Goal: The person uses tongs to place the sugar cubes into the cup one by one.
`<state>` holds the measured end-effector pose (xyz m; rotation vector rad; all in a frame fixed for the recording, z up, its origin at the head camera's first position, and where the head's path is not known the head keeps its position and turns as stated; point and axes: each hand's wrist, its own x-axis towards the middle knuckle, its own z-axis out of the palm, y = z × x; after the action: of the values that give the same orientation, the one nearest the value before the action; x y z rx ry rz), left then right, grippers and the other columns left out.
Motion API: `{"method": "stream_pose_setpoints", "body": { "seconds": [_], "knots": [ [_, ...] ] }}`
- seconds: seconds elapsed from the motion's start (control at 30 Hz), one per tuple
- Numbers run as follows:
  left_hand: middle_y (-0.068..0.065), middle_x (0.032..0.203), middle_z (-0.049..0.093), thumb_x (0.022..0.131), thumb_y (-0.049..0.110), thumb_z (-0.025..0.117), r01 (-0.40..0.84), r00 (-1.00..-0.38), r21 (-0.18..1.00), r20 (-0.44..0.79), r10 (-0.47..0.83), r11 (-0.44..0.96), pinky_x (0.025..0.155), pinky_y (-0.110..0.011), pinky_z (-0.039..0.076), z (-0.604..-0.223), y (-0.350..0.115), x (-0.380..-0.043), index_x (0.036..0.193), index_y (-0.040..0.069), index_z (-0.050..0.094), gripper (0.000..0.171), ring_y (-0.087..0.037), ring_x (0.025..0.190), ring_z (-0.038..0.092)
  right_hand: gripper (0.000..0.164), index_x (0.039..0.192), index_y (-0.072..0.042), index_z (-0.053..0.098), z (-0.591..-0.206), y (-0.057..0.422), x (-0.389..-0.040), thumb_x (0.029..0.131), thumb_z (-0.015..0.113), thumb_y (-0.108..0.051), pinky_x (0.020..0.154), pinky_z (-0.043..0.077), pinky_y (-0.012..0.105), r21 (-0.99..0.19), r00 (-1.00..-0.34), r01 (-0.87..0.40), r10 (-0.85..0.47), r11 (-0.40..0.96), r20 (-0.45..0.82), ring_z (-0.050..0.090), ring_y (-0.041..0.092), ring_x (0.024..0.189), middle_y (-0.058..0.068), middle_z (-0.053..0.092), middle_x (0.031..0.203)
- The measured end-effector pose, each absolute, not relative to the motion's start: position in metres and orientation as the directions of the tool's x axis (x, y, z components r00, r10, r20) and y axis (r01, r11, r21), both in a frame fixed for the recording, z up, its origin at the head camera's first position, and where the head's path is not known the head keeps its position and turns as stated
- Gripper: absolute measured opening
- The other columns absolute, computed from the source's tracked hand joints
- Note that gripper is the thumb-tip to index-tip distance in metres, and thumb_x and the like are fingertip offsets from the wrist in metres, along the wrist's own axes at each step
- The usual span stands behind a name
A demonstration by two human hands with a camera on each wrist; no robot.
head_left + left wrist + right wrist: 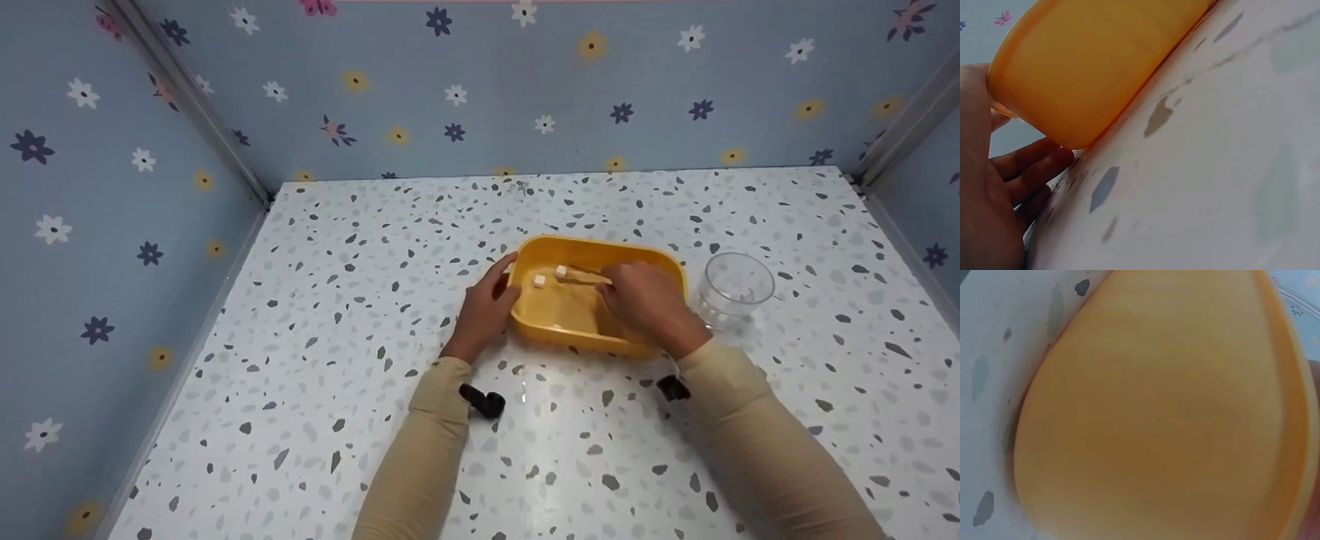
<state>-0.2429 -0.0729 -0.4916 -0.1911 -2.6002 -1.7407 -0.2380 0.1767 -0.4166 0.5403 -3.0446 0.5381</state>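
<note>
A yellow rectangular container (577, 341) stands on the table. My left hand (480, 311) holds its left end, thumb at the rim. The left wrist view shows fingers (1044, 169) against the lower corner of the container (1100, 62). My right hand (649, 300) reaches over the container and grips thin two-pronged tweezers (589, 282), whose tips spread to the left. One small white cube (562, 271) is at the tips; another white cube (539, 281) lies just left of it on the container's floor. The container wall (1151, 405) hides the tweezers from the right wrist view.
A clear glass cup (739, 281) stands just right of the container, close to my right wrist. The white speckled table (337, 300) meets a flowered blue panel (525, 90) at the back, with more panels at both sides.
</note>
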Motion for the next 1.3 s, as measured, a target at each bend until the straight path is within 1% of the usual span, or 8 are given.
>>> {"method": "stream_pose_setpoints", "body": {
  "seconds": [0.13, 0.33, 0.5, 0.67, 0.9, 1.1, 1.3],
  "knots": [
    [-0.001, 0.137, 0.061, 0.099, 0.028, 0.053, 0.092, -0.994, 0.925, 0.063, 0.089, 0.369, 0.1, -0.031, 0.047, -0.493, -0.072, -0.242, 0.151, 0.038, 0.043, 0.054, -0.01, 0.117, 0.058, 0.017, 0.088, -0.006, 0.068, -0.419, 0.176, -0.239, 0.098, 0.058, -0.017, 0.063, 0.042, 0.036, -0.319, -0.939, -0.339, -0.34, 0.885, 0.053, 0.052, 0.027, 0.065, 0.007, 0.057, 0.071],
    [0.0, 0.14, 0.058, 0.099, 0.029, 0.053, 0.08, -0.995, 0.925, 0.053, 0.082, 0.371, 0.101, -0.031, 0.045, -0.493, -0.072, -0.243, 0.151, 0.039, 0.043, 0.054, -0.01, 0.12, 0.057, 0.016, 0.086, -0.007, 0.066, -0.421, 0.174, -0.241, 0.096, 0.057, -0.016, 0.063, 0.042, 0.037, -0.349, -0.945, -0.306, -0.328, 0.886, -0.003, 0.052, 0.027, 0.066, 0.008, 0.058, 0.072],
    [0.0, 0.143, 0.056, 0.099, 0.028, 0.053, 0.094, -0.994, 0.922, 0.067, 0.086, 0.375, 0.104, -0.033, 0.044, -0.492, -0.072, -0.244, 0.151, 0.039, 0.043, 0.054, -0.013, 0.124, 0.055, 0.015, 0.088, -0.008, 0.067, -0.421, 0.173, -0.242, 0.096, 0.058, -0.016, 0.064, 0.044, 0.036, -0.379, -0.953, -0.271, -0.302, 0.885, -0.024, 0.054, 0.027, 0.067, 0.007, 0.059, 0.072],
    [0.0, 0.146, 0.054, 0.099, 0.029, 0.052, 0.106, -0.992, 0.924, 0.075, 0.098, 0.367, 0.105, -0.034, 0.043, -0.491, -0.073, -0.245, 0.151, 0.04, 0.042, 0.054, -0.014, 0.127, 0.054, 0.016, 0.089, -0.008, 0.07, -0.422, 0.173, -0.242, 0.097, 0.058, -0.015, 0.063, 0.044, 0.036, -0.407, -0.954, -0.27, -0.299, 0.873, -0.008, 0.053, 0.027, 0.066, 0.006, 0.058, 0.07],
    [-0.001, 0.144, 0.056, 0.1, 0.029, 0.052, 0.108, -0.991, 0.919, 0.072, 0.109, 0.378, 0.103, -0.032, 0.044, -0.491, -0.073, -0.245, 0.152, 0.04, 0.042, 0.054, -0.012, 0.123, 0.055, 0.017, 0.08, -0.01, 0.067, -0.427, 0.176, -0.239, 0.094, 0.058, -0.012, 0.056, 0.042, 0.035, -0.439, -0.949, -0.298, -0.313, 0.848, 0.04, 0.051, 0.024, 0.059, 0.004, 0.056, 0.064],
    [-0.003, 0.138, 0.059, 0.1, 0.026, 0.052, 0.132, -0.989, 0.918, 0.095, 0.118, 0.374, 0.101, -0.033, 0.046, -0.491, -0.073, -0.245, 0.152, 0.037, 0.043, 0.053, -0.012, 0.118, 0.057, 0.021, 0.074, -0.009, 0.063, -0.43, 0.175, -0.24, 0.092, 0.052, -0.008, 0.057, 0.038, 0.036, -0.407, -0.938, -0.339, -0.338, 0.848, 0.077, 0.048, 0.026, 0.057, 0.005, 0.049, 0.059],
    [-0.003, 0.143, 0.056, 0.1, 0.029, 0.052, 0.115, -0.991, 0.918, 0.077, 0.113, 0.379, 0.105, -0.036, 0.044, -0.492, -0.075, -0.243, 0.152, 0.039, 0.042, 0.054, -0.015, 0.125, 0.055, 0.021, 0.078, -0.009, 0.066, -0.431, 0.173, -0.239, 0.093, 0.051, -0.008, 0.057, 0.04, 0.036, -0.423, -0.941, -0.323, -0.335, 0.847, 0.049, 0.049, 0.025, 0.058, 0.004, 0.052, 0.06]
  ]
}}
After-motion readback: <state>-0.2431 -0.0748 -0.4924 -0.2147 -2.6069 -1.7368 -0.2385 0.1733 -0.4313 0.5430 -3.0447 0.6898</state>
